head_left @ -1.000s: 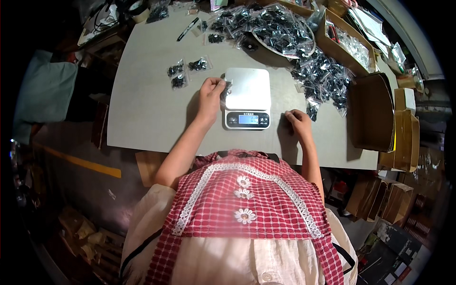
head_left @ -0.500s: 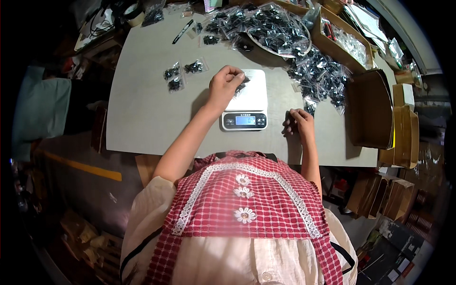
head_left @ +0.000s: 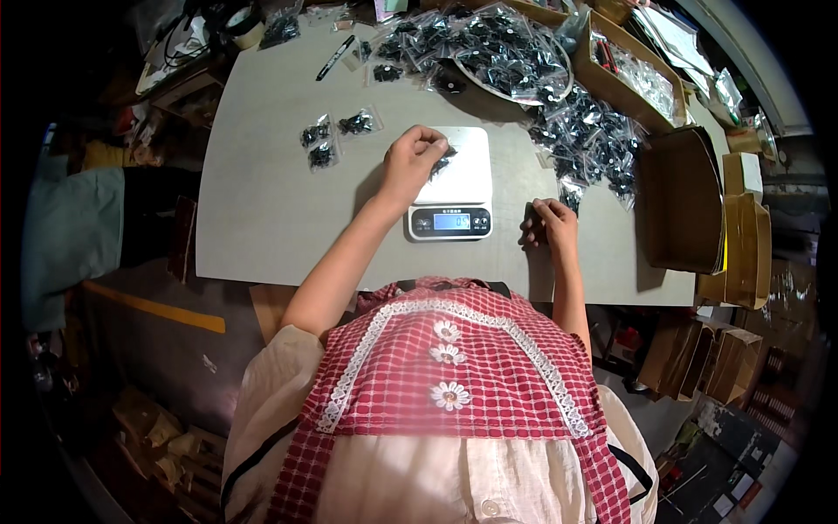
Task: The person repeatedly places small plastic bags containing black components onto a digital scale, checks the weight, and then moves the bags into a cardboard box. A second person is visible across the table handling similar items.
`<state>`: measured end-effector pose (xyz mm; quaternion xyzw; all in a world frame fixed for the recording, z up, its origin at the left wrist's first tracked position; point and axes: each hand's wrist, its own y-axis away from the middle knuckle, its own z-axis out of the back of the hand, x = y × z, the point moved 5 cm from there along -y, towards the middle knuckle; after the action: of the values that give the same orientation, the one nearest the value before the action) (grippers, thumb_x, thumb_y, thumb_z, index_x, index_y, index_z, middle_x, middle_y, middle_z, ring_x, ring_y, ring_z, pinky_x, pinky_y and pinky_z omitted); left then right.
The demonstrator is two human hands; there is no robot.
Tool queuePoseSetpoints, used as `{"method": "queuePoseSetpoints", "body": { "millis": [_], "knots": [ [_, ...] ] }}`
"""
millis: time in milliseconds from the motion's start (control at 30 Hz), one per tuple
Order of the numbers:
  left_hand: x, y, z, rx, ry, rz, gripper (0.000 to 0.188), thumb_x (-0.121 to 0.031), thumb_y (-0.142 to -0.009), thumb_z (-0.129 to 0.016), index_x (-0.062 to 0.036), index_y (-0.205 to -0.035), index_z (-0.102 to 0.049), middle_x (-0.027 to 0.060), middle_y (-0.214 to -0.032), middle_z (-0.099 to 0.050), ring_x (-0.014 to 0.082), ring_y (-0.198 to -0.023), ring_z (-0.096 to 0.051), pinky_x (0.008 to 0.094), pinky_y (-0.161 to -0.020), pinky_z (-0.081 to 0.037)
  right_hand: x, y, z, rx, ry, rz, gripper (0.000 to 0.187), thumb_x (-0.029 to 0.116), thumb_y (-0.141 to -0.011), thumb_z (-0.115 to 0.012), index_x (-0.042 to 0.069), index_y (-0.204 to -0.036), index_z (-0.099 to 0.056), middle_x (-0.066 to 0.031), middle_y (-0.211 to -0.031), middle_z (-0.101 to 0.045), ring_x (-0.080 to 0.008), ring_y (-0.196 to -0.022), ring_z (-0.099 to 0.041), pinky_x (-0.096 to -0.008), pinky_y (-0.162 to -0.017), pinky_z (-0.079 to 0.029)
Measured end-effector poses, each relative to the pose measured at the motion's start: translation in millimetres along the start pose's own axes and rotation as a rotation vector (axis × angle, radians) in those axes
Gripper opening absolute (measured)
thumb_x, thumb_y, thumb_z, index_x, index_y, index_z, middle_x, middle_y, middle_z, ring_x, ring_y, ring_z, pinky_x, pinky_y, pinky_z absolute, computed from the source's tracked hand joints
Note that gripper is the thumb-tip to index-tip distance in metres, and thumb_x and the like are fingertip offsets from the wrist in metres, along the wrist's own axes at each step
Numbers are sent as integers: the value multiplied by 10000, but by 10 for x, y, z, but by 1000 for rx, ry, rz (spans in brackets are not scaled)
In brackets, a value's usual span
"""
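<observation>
Over the white digital scale (head_left: 471, 166), my left hand (head_left: 410, 166) pinches a small clear bag of black parts (head_left: 443, 164) between thumb and fingers. The bag is at the platform's left side; whether it bears on the platform I cannot tell. The scale's lit display (head_left: 452, 222) faces me. To the scale's right, my right hand (head_left: 557, 225) rests at the table with loosely bent fingers apart, and no object shows in it. Left of the scale lie 3 similar bags (head_left: 323, 140). One more filled bag (head_left: 571, 194) lies just beyond my right hand.
A round tray (head_left: 567, 87) heaped with filled bags stands at the back, with more bags piled (head_left: 594, 144) beside it. Cardboard boxes (head_left: 685, 205) line the right edge. A black marker (head_left: 335, 58) lies at the back left. Another person's sleeve (head_left: 78, 236) shows at far left.
My hands stay almost in place, the left one still at the scale with the bag. The person at far left has shifted slightly.
</observation>
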<state>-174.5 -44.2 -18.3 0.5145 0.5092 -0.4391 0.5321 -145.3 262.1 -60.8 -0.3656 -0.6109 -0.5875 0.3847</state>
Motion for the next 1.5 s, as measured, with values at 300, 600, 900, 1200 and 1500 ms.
{"method": "queuePoseSetpoints", "body": {
  "millis": [300, 600, 900, 1200, 1500],
  "knots": [
    [34, 10, 22, -10, 1, -11, 161, -124, -983, -645, 10, -1072, -639, 50, -902, -696, 75, -803, -616, 223, -733, -489, -7, -1, -7, -3, -22, 5, 192, 177, -984, -649, 5, -899, -638, -90, -669, -637, -148, -452, -574, -275, -396, -432],
    [188, -43, 312, -293, 193, -141, 111, -75, -968, -656, 8, -1039, -638, 36, -909, -696, 79, -827, -626, 214, -746, -485, 659, 232, 1420, -606, 486, 750, 216, 104, -955, -699, -13, -1136, -702, -71, -1051, -706, -159, -944, -674, -300, -854, -552],
    [482, -109, 311, -326, 215, -97, 163, -157, -1001, -634, -1, -1049, -646, 13, -916, -668, 77, -853, -591, 226, -795, -466, 1859, 853, 2896, -834, 1523, 413, 714, 337, -781, -815, 181, -1432, -566, -151, -1461, -539, -363, -1349, -499, -449, -1108, -410],
    [451, -88, 305, -390, -421, -52, 397, -489, -1000, -541, -139, -1120, -685, 85, -1050, -752, 276, -1007, -713, 382, -813, -526, 1100, -102, 3114, -552, 1106, 68, 785, 331, -852, -722, -39, -1478, -425, -304, -1347, -586, -405, -1268, -574, -426, -1056, -458],
    [346, -37, 271, -328, -137, -24, 234, -275, -1036, -569, -49, -1046, -629, 20, -928, -678, 95, -873, -599, 244, -811, -454, 371, -909, 2554, -572, 1641, 70, 619, 158, -899, -559, 194, -1509, -456, -221, -1561, -392, -432, -1456, -322, -602, -1191, -272]
  ]
}}
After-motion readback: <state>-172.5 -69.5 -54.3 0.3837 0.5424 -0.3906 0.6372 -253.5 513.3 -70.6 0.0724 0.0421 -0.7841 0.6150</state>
